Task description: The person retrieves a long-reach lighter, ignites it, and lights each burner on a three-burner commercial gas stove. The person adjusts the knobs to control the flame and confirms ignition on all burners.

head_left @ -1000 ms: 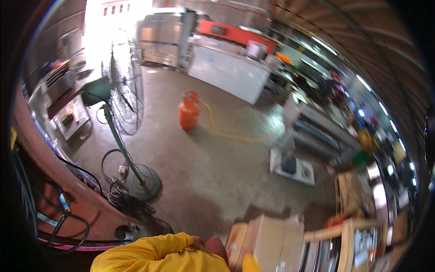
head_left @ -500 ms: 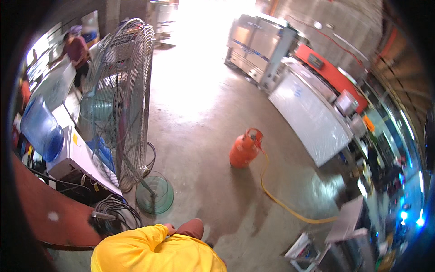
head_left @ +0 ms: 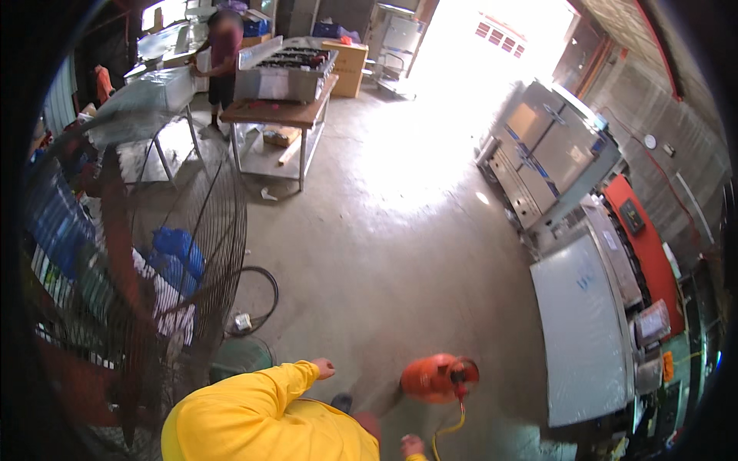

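My left hand sticks out from a yellow sleeve at the lower middle, fingers curled and nothing seen in them. Down at the bottom edge, my right hand also has its fingers curled; a small pale spot shows at it, too small to name. An orange gas cylinder stands on the floor just beyond my right hand, apart from both hands. From its valve a yellow hose runs down out of view.
A large caged fan fills the left side, with a black cable beside it. Ahead stand a wooden-topped table bearing a metal stove and a person at another table. Right are a steel cabinet and a wrapped panel.
I have moved forward past the fan's side, and the view has swung left. The cylinder is nearer. My right hand has come into view, and my left arm reaches farther out.
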Tool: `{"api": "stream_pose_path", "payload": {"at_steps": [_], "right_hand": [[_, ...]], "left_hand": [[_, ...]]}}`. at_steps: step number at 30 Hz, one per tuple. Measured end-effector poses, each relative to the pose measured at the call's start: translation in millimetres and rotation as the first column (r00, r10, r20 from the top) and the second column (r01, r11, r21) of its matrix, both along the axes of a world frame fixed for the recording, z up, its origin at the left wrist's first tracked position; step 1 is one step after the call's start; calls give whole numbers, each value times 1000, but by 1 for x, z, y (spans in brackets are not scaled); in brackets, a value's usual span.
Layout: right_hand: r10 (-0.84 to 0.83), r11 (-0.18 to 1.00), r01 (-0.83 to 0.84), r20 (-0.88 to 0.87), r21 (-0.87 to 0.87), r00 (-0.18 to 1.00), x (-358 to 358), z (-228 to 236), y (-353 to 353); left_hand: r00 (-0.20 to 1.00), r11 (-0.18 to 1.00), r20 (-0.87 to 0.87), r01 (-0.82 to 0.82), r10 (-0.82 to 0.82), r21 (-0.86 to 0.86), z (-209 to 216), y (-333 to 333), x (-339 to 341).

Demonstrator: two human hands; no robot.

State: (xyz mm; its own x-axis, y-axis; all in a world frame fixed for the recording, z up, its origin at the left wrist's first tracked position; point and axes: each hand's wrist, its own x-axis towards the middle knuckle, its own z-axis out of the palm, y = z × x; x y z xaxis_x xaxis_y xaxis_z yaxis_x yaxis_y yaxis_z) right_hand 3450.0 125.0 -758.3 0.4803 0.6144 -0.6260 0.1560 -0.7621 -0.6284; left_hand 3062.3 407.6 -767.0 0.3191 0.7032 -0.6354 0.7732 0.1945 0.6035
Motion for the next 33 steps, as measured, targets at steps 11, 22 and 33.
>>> {"api": "stream_pose_path", "payload": {"at_steps": [11,22,33], "right_hand": [[720,649,-668,11,-363,694,-32,-14,488],[892,389,-659,442,-644,94,-134,87,1169],[845,-182,-974,528,132,-86,-793,60,1477]], "left_hand": [[862,853,18,-505,507,132,-3,412,-106],[-115,-107,29,-971,993,-216,-65,413,-294],[-194,-196,-37,-935,980,-294,-53,555,-467]]}}
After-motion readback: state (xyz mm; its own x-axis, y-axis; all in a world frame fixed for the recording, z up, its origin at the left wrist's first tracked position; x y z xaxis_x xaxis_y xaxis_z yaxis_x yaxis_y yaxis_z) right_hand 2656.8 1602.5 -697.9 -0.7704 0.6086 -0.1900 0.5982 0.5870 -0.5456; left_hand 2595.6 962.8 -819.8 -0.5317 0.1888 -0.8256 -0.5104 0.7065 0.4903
